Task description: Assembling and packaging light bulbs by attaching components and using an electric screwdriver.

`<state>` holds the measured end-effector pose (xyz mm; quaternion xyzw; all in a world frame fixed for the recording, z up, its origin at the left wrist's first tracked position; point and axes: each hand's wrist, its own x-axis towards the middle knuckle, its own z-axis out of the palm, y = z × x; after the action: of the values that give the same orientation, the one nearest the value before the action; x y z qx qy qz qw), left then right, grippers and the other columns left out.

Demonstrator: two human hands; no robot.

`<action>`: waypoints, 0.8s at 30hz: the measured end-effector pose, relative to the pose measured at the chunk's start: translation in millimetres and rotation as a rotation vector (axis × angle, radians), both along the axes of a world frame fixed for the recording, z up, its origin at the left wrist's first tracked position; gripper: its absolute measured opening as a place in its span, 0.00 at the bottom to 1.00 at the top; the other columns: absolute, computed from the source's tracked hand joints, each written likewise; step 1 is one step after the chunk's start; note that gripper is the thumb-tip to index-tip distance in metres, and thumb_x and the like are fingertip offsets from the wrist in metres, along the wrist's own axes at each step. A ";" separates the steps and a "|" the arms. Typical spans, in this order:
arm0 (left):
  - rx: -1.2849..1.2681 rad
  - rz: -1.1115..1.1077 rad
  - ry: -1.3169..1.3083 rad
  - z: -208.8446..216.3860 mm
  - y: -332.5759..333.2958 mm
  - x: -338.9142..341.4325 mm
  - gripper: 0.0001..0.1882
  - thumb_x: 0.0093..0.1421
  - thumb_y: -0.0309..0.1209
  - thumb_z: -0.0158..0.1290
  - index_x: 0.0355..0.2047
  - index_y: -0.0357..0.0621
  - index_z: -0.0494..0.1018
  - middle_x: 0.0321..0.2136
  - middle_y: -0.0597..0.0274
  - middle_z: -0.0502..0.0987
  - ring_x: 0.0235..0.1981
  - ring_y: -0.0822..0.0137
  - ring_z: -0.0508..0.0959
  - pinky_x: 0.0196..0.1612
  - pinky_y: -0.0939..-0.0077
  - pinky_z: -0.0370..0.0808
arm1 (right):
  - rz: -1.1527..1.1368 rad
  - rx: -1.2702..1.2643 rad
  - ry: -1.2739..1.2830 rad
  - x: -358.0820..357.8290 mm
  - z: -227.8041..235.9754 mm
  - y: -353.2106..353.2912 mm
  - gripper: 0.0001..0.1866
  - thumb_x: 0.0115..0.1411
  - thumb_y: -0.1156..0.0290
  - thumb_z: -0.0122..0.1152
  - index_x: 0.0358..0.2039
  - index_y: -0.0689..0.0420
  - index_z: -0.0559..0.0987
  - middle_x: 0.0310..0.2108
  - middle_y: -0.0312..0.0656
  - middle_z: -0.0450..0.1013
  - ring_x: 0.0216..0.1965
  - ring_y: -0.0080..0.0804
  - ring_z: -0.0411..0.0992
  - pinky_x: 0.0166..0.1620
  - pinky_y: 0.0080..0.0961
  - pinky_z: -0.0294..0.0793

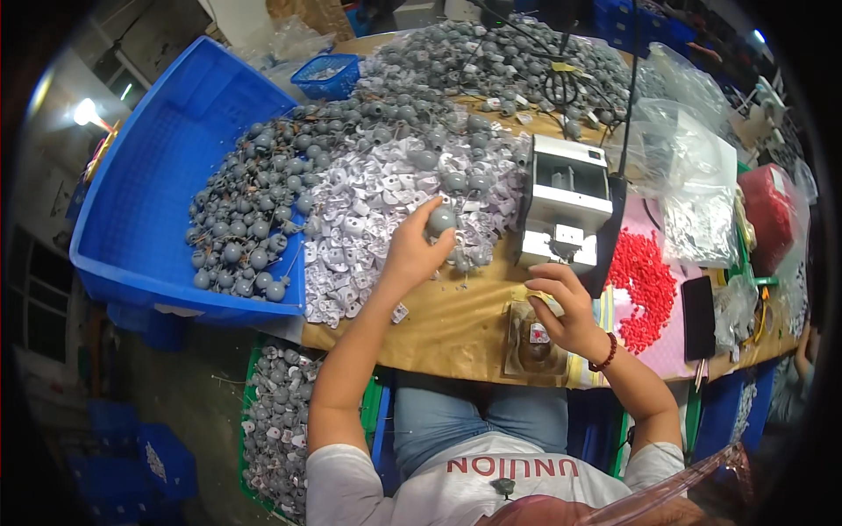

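Note:
My left hand (417, 249) is closed on a round grey ball part (441, 221), held between thumb and fingers at the edge of a heap of white plastic pieces (346, 232). My right hand (566, 309) hovers at the table's front, fingers bent and a little apart from the thumb, with nothing visible between them. Just below it sits a small block-like fixture (535, 359). On that fixture lies a white piece (538, 333) with a red spot. A white and black bench machine (566, 197) stands just beyond my right hand.
A large blue crate (149, 175) on the left is tipped toward the table, spilling grey balls (241, 223). Small red parts (645, 289) lie on a pink sheet beside a black phone (699, 317). A green-edged bin (279, 430) of grey parts stands below the table. Cables hang at the back.

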<state>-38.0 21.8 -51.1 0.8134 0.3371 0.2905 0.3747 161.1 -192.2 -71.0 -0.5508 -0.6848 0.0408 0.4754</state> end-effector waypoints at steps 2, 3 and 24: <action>-0.269 -0.155 -0.266 12.9 -19.6 -6.0 0.26 0.60 0.27 0.58 0.59 0.37 0.68 0.43 0.61 0.77 0.42 0.74 0.78 0.46 0.76 0.76 | -0.003 0.003 0.004 -2.3 -0.9 -0.1 0.18 0.54 0.83 0.67 0.46 0.61 0.78 0.50 0.51 0.74 0.50 0.51 0.74 0.52 0.38 0.76; -0.414 -0.229 -0.394 23.4 -32.3 -11.2 0.26 0.61 0.26 0.57 0.60 0.37 0.68 0.43 0.62 0.76 0.43 0.75 0.77 0.47 0.77 0.75 | -0.006 0.019 0.001 -5.0 0.8 0.3 0.20 0.54 0.82 0.67 0.48 0.61 0.78 0.52 0.51 0.73 0.52 0.51 0.73 0.54 0.39 0.75; -1.100 -0.372 -0.407 -90.2 -190.4 -34.0 0.19 0.64 0.25 0.56 0.53 0.41 0.64 0.47 0.59 0.77 0.48 0.75 0.74 0.52 0.75 0.72 | 0.221 -0.910 0.461 16.2 -23.9 -79.3 0.15 0.62 0.73 0.67 0.49 0.62 0.81 0.37 0.43 0.81 0.33 0.29 0.78 0.36 0.28 0.77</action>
<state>-72.0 -168.6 -141.3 0.4744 0.2116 0.1530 0.8407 177.3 -271.5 -94.9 -0.6029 -0.5293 0.5043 0.3193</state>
